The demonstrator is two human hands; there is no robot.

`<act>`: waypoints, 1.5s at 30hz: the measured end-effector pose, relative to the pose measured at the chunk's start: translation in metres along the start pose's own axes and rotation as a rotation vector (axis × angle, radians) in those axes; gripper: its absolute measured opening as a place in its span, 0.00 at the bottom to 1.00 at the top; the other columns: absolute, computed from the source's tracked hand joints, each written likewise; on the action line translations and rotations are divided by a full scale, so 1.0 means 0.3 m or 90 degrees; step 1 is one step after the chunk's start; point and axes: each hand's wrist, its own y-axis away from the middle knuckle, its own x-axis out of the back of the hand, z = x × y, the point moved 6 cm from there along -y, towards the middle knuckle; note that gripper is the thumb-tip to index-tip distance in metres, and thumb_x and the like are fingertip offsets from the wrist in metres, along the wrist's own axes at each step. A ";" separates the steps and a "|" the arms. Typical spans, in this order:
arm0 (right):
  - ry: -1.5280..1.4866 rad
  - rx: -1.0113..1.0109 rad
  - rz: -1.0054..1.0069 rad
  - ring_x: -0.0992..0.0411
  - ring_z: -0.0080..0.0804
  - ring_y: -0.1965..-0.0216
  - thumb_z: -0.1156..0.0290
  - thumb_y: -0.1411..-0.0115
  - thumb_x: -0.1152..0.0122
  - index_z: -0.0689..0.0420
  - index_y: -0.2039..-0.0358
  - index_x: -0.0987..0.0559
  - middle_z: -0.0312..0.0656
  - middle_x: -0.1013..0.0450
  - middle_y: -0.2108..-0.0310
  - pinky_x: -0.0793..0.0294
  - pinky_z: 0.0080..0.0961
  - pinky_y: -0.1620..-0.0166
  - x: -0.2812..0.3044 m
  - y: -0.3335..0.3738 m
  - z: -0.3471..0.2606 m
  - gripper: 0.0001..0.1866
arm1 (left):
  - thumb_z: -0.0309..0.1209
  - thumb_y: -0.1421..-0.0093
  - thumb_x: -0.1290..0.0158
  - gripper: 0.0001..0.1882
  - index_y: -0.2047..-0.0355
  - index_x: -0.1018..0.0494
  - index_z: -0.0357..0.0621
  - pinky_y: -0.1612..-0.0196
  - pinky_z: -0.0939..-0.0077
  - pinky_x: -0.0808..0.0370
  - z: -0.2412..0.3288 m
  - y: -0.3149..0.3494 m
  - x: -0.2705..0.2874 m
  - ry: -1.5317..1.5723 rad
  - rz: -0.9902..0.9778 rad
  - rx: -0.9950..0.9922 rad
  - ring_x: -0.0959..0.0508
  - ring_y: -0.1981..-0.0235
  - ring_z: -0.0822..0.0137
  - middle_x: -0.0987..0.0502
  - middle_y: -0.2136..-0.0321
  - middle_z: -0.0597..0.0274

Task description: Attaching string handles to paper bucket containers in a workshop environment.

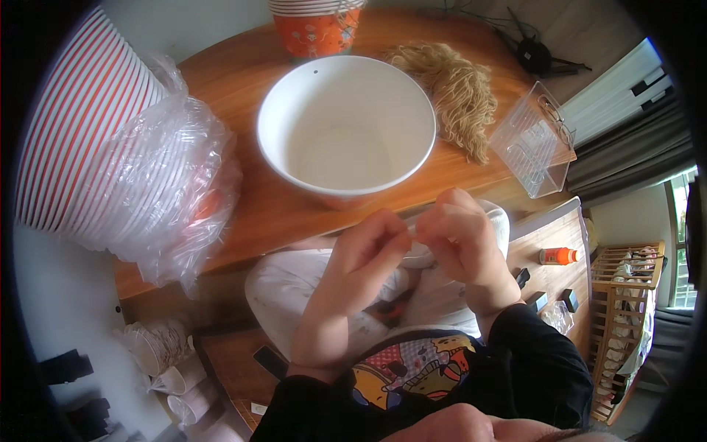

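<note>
Both hands, left hand (pixel 359 258) and right hand (pixel 462 234), meet fingertip to fingertip just below the wooden table edge, pinched shut on a thin pale strip (pixel 414 230) too small to identify, held close to the body over the lap, likely for fine finger work. Directly beyond them sits a large empty white paper bowl (pixel 346 125) on the round wooden table (pixel 243 199), within easy reach. Left stands a plastic-wrapped stack of red-striped paper bowls (pixel 96 140), right a tan noodle-like fibre bundle (pixel 456 88) and a clear plastic box (pixel 534 140).
</note>
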 end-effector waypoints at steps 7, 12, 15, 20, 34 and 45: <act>-0.116 -0.072 -0.023 0.29 0.39 0.75 0.86 0.48 0.39 0.57 0.61 0.30 0.41 0.27 0.73 0.32 0.32 0.71 -0.010 -0.003 0.006 0.16 | 0.25 0.36 0.50 0.03 0.67 0.32 0.41 0.77 0.90 0.44 0.003 0.008 -0.010 -0.025 -0.008 -0.017 0.39 0.77 0.86 0.35 0.78 0.77; -0.211 -0.182 0.041 0.26 0.33 0.71 0.86 0.43 0.42 0.58 0.61 0.31 0.43 0.27 0.70 0.27 0.25 0.68 -0.021 0.015 0.008 0.12 | 0.25 0.35 0.51 0.03 0.68 0.32 0.41 0.78 0.90 0.44 0.001 0.018 -0.014 0.006 -0.026 -0.021 0.39 0.79 0.87 0.35 0.79 0.76; -0.271 -0.220 0.030 0.25 0.26 0.68 0.84 0.41 0.42 0.59 0.57 0.33 0.41 0.27 0.69 0.27 0.22 0.67 -0.034 0.016 0.009 0.14 | 0.25 0.35 0.51 0.04 0.68 0.32 0.40 0.78 0.90 0.44 0.010 0.022 -0.018 0.001 -0.035 -0.039 0.39 0.79 0.86 0.35 0.79 0.76; -0.321 -0.213 0.082 0.31 0.22 0.70 0.75 0.39 0.40 0.63 0.45 0.39 0.41 0.32 0.66 0.33 0.19 0.67 0.004 -0.013 0.030 0.25 | 0.23 0.36 0.52 0.04 0.69 0.32 0.40 0.75 0.89 0.43 0.034 0.026 0.009 -0.058 0.026 -0.115 0.37 0.77 0.85 0.34 0.78 0.75; 0.240 -0.005 0.006 0.27 0.36 0.53 0.75 0.53 0.31 0.51 0.64 0.20 0.30 0.21 0.65 0.39 0.34 0.49 0.028 -0.139 -0.030 0.13 | 0.21 0.42 0.47 0.07 0.77 0.32 0.39 0.81 0.84 0.41 0.124 0.087 0.052 -0.317 0.268 -0.343 0.36 0.85 0.80 0.32 0.85 0.68; 0.229 -0.004 0.002 0.27 0.35 0.54 0.72 0.53 0.29 0.50 0.64 0.20 0.29 0.20 0.67 0.39 0.35 0.50 0.021 -0.137 -0.066 0.14 | 0.22 0.42 0.45 0.06 0.75 0.31 0.39 0.82 0.83 0.39 0.129 0.078 0.054 -0.327 0.307 -0.365 0.33 0.86 0.77 0.30 0.85 0.65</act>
